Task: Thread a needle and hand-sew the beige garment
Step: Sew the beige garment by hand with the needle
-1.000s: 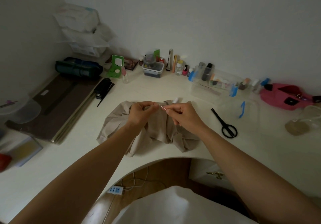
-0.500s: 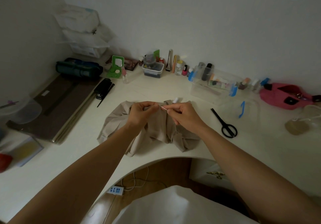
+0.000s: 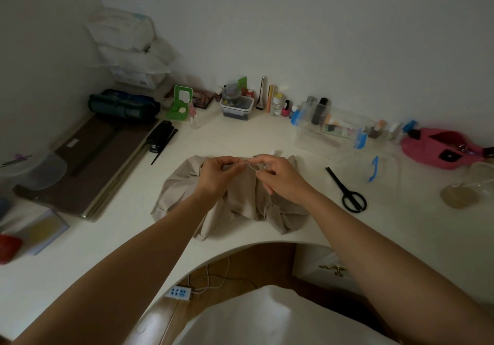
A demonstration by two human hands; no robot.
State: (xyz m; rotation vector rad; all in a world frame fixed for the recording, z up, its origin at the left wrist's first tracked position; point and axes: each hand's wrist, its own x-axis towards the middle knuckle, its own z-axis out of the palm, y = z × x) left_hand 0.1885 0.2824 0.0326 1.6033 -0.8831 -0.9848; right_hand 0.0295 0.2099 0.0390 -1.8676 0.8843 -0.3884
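Barely moved: right hand [image 3: 280, 180] still pinching needle [image 3: 252, 167], left hand [image 3: 216, 176] presumably pinching thread, over beige garment [image 3: 181, 192]; threading seemingly unfinished.

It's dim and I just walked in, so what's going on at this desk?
A person is threading a needle. The right hand pinches the needle, and the left hand's pinched fingertips meet its end, presumably with thread, which is too fine to see. Both hands hover over the beige garment, bunched on the desk. Scissors lie unused to the right.
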